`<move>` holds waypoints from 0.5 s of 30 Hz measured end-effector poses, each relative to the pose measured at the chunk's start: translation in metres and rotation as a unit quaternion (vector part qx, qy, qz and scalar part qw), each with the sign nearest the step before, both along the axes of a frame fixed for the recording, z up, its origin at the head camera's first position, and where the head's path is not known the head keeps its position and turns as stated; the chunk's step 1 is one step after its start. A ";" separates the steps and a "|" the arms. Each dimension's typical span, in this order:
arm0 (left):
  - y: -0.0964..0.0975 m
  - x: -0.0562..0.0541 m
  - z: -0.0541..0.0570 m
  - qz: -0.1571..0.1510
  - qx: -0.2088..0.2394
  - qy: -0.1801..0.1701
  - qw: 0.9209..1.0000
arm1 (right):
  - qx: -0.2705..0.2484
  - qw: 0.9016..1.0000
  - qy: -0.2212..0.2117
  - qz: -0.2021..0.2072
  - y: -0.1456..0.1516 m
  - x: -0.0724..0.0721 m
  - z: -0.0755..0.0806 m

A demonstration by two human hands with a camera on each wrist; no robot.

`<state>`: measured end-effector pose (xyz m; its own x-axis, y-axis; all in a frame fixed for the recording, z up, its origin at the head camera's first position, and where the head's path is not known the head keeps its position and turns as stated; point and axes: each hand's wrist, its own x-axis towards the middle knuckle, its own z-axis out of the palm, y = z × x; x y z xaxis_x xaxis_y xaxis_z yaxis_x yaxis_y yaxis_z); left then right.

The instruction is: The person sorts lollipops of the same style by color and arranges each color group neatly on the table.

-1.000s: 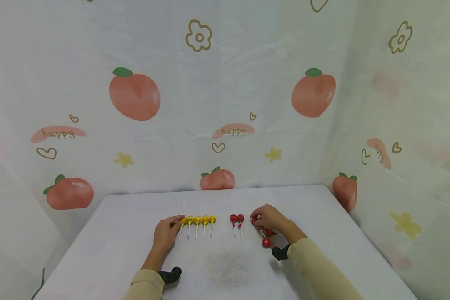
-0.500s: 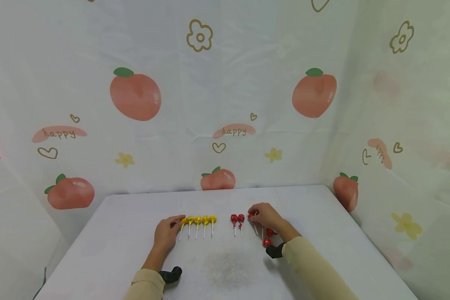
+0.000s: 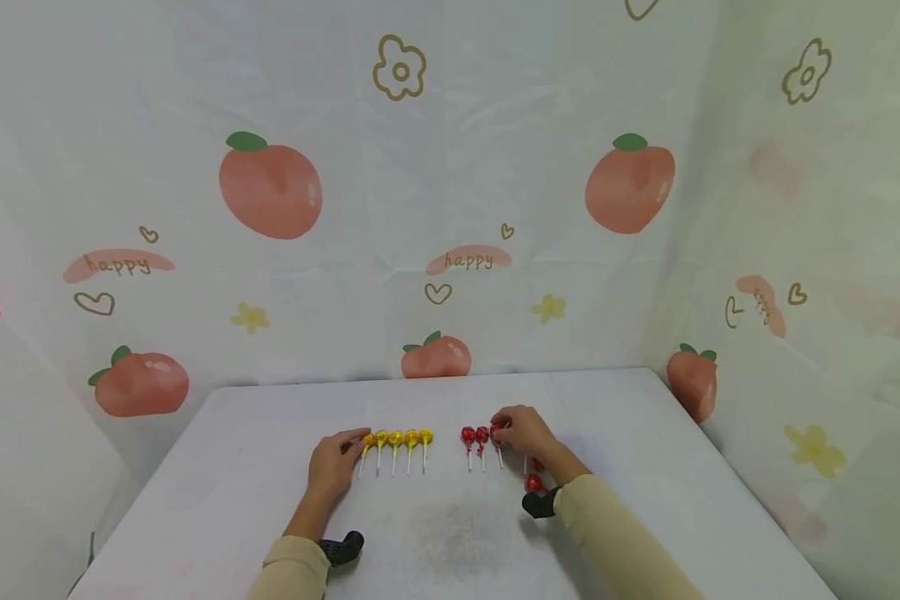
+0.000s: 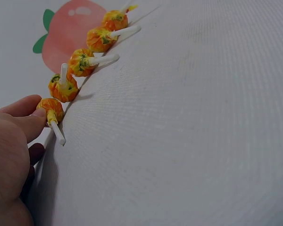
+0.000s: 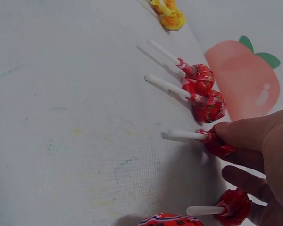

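In the head view, a row of several yellow-wrapped lollipops [image 3: 395, 438] lies left of the middle, sticks towards me. My left hand [image 3: 332, 467] pinches the head of the leftmost yellow lollipop [image 4: 51, 108] between thumb and index finger. To the right, two red lollipops [image 3: 468, 435] lie side by side with parallel sticks. Beside them, my right hand [image 3: 527, 432] holds a third red lollipop [image 5: 219, 144] by its wrapped head, its stick also towards me. Under the right hand and wrist are more red lollipops [image 5: 235, 207], partly hidden.
A white-covered table [image 3: 450, 533] carries everything, with a greyish stain at its middle front. Behind it hangs a white curtain [image 3: 450, 183] with peach prints. A gap separates the yellow row from the red one. Each wrist wears a black camera mount [image 3: 342, 548].
My right hand has moved left with the red lollipop, bringing it next to the two others and turning its stick nearer to parallel with theirs. The left hand has stayed in place.
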<state>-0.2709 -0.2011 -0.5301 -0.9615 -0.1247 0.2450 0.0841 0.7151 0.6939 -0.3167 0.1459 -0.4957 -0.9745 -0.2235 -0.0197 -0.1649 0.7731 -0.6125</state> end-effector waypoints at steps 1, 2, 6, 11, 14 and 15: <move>0.000 0.000 0.000 0.000 0.000 0.000 1.000 | 0.001 1.000 0.000 -0.001 -0.001 0.000 0.000; 0.000 0.000 0.000 0.000 -0.001 0.000 1.000 | 0.001 1.000 -0.001 -0.001 -0.001 0.000 0.000; 0.000 0.000 0.001 -0.002 0.000 0.002 1.000 | 0.001 1.000 -0.010 -0.002 -0.002 0.002 0.001; 0.000 0.000 0.001 -0.004 0.000 0.009 1.000 | -0.002 1.000 -0.017 -0.003 -0.003 0.003 0.002; 0.000 0.001 0.001 -0.005 -0.001 0.009 1.000 | 0.001 1.000 -0.016 -0.002 -0.003 0.003 0.003; 0.000 0.001 0.001 -0.005 -0.002 0.009 1.000 | 0.001 1.000 -0.016 -0.002 -0.003 0.003 0.003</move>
<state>-0.2703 -0.2015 -0.5291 -0.9582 -0.1146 0.2622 0.1031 0.7165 0.6899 -0.3142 0.1432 -0.4930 -0.9743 -0.2194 -0.0518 -0.1418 0.7751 -0.6158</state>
